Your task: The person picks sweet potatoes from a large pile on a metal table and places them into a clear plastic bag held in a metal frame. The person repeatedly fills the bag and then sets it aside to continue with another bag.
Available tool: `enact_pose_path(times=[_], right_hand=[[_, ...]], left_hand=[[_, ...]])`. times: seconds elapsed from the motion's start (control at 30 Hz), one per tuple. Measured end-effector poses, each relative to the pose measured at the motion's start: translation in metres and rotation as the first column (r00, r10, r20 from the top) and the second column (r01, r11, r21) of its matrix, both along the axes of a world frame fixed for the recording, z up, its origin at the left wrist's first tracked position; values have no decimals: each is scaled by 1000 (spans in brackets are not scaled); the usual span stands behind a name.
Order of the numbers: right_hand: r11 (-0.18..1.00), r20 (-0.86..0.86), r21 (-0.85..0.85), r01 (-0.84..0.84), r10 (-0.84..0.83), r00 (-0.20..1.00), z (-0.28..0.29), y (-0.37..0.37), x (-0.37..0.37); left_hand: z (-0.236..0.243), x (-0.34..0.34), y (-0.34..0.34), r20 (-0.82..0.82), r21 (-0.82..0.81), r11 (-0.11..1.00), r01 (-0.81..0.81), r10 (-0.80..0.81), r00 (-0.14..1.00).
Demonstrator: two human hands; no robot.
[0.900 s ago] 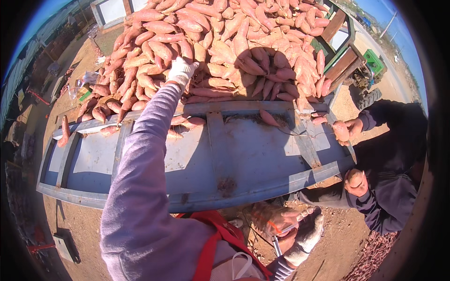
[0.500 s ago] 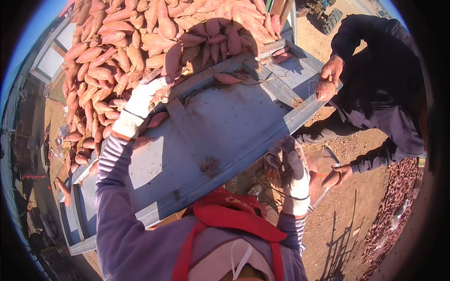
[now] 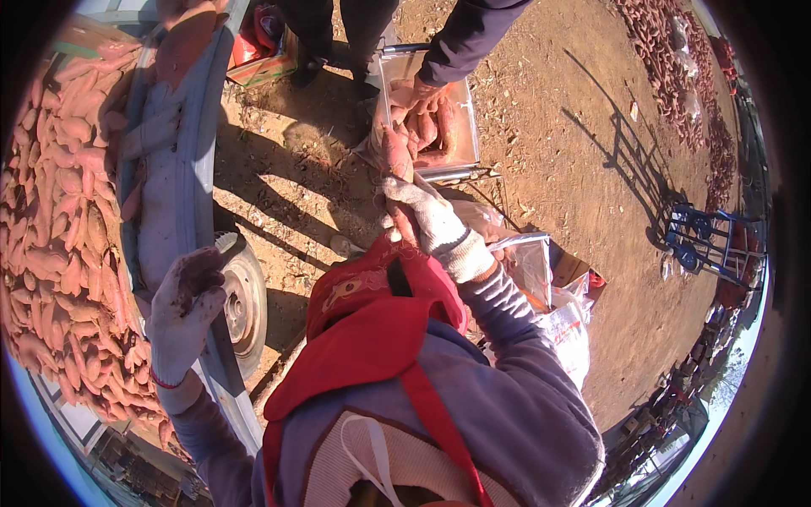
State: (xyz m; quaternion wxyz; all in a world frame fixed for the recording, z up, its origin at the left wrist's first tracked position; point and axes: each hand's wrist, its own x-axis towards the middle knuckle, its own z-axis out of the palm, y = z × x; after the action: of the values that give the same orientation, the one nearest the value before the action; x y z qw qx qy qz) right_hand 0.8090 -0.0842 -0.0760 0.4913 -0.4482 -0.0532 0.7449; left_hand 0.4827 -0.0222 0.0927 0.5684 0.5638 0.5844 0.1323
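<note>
My right hand point(image 3: 432, 221), in a white knit glove, is closed around a reddish sweet potato point(image 3: 396, 152) just below a clear-sided box point(image 3: 463, 156) holding several sweet potatoes point(image 3: 427, 131). My left hand point(image 3: 196, 287), gloved and dirt-stained on the palm, is raised beside the metal truck side rail point(image 3: 190, 165) with curled fingers apart and nothing visible in it. A red apron point(image 3: 346, 355) covers my front.
A heap of sweet potatoes point(image 3: 68, 253) fills the left, above a wheel point(image 3: 247, 313). A co-worker's hand point(image 3: 427, 95) reaches into the box from a dark sleeve. Plastic bags point(image 3: 557, 329), a blue hand truck point(image 3: 693, 228) and ground-spread sweet potatoes point(image 3: 667, 76) are at the right.
The view has swung right and down from the heap. My right hand now holds a sweet potato near the box; my left hand has left the heap, now without the potato seen earlier.
</note>
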Motion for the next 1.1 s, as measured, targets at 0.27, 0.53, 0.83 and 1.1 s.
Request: enact_pose_path(times=[0.27, 0.53, 0.83, 1.1], right_hand=[[892, 709, -348, -290, 453, 540, -68, 19, 137], [479, 860, -500, -722, 372, -349, -233, 109, 138], [598, 860, -335, -728, 510, 23, -276, 96, 161], [824, 805, -248, -509, 468, 366, -94, 62, 63]], left_hand=[[-15, -3, -9, -63, -32, 985, -172, 170, 983], [2, -4, -53, -162, 49, 938, -344, 348, 924], [28, -166, -140, -539, 554, 796, -243, 566, 624], [-4, -434, -109, -422, 644, 302, -703, 906, 2]])
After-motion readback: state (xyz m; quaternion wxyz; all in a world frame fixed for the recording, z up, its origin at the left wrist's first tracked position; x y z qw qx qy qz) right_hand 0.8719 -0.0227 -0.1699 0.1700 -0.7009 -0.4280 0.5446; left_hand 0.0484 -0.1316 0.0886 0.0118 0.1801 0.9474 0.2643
